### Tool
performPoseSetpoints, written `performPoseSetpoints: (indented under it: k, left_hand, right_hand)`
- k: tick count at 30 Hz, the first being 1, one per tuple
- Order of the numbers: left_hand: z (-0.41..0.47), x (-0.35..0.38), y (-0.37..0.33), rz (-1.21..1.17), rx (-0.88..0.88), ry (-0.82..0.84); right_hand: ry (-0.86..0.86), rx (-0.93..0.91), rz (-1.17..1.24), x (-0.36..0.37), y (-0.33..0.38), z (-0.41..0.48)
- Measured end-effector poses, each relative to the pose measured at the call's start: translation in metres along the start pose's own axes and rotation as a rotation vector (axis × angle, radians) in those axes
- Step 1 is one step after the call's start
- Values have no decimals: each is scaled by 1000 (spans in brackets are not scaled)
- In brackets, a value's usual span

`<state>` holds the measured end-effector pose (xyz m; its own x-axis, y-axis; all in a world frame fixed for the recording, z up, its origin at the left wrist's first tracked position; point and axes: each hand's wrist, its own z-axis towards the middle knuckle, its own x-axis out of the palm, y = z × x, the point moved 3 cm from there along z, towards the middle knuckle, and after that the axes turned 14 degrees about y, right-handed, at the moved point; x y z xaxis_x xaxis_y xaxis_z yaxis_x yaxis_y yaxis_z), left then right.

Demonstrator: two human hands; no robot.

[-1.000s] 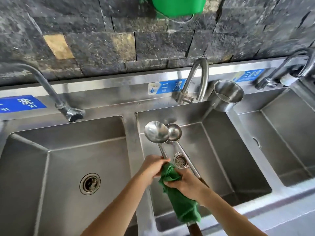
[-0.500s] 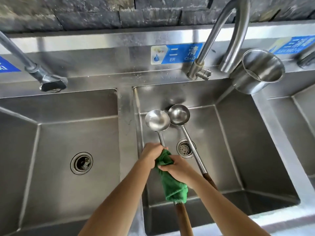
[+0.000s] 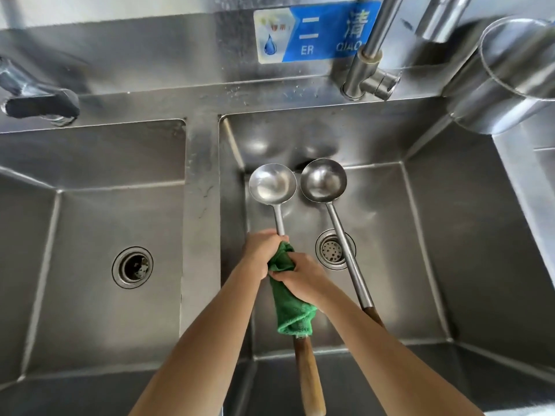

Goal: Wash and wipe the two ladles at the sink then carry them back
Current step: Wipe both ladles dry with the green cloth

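Note:
Two steel ladles with wooden handles are over the middle basin (image 3: 420, 235). My left hand (image 3: 260, 247) grips the steel shaft of the left ladle (image 3: 272, 187), bowl facing up. My right hand (image 3: 303, 274) is closed on a green cloth (image 3: 292, 310) wrapped around the same shaft just below my left hand; the cloth hangs down to the wooden handle. The right ladle (image 3: 323, 180) lies free in the basin, its bowl near the back wall and its shaft crossing the drain (image 3: 334, 250).
A curved faucet (image 3: 371, 73) stands behind the middle basin, with a steel cup (image 3: 507, 76) on the rim to its right. The left basin (image 3: 90, 235) has its own drain and a tap (image 3: 39, 103) at the far left. A blue label is on the backsplash.
The view has dropped and closed in on the middle basin. Both hands stay on the left ladle's shaft, with the cloth now lower, reaching the wooden handle. The right ladle lies still.

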<state>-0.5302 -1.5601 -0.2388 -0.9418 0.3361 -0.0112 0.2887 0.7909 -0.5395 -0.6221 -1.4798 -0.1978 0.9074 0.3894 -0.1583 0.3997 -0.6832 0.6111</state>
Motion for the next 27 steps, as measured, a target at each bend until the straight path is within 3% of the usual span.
performPoseSetpoints:
  k: [8,21,27]
  left_hand:
    - [5,4,-2,19,103,-28]
    - [27,2,10,1,70,-57]
    - [27,11,17,112,40,-32]
  right_hand:
    - [-8,-6,-18,-2,-9,17]
    - [18,46,59,11,-18,37]
    - [57,75,55,12,-27,41]
